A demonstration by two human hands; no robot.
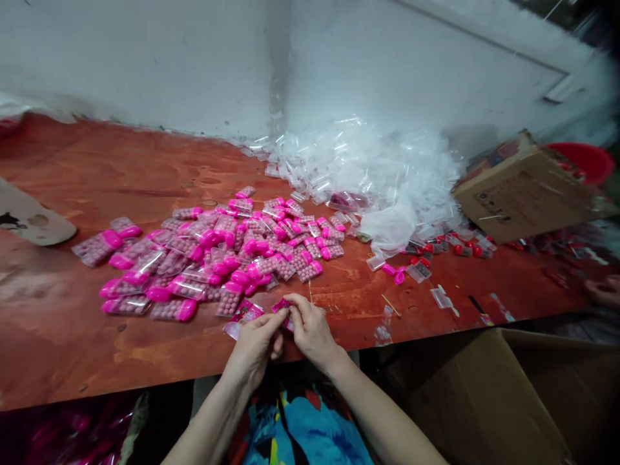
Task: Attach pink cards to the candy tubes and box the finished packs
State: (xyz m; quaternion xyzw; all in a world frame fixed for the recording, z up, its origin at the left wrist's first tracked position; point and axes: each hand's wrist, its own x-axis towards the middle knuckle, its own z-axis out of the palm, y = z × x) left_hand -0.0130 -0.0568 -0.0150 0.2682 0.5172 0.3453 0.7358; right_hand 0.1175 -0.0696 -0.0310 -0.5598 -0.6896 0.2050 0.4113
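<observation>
- In the head view, the left hand (254,342) is pinching narrowly, thumb and fingertips closing on a small pink packet (279,305).
- The right hand (310,326) is gripping the same packet from the other side, its fingers bending and its tips meeting the left hand's.
- That packet is sitting between the hands, just inside the near edge of the red-brown surface (145,349), and the fingers are partly hiding it.
- A printed pink packet (245,313) is lying just beside the left hand, toward the near edge.
- A heap of pink-capped containers (208,252) is spreading over the middle of the surface, with pink balls showing through their clear walls.
- A pile of clear plastic pieces (378,168) is rising along the far edge, against the wall.
- Red-capped containers (421,258) are lying in front of that pile, to the right, near a loose pink cap (398,276).
- A cardboard box (527,187) is resting tilted toward the far right corner, with a red basin (586,161) showing behind it.
- An open carton (484,394) is standing below the near edge, to the right.
- Another person's hand (605,290) is showing, blurred, at the surface's right end.
</observation>
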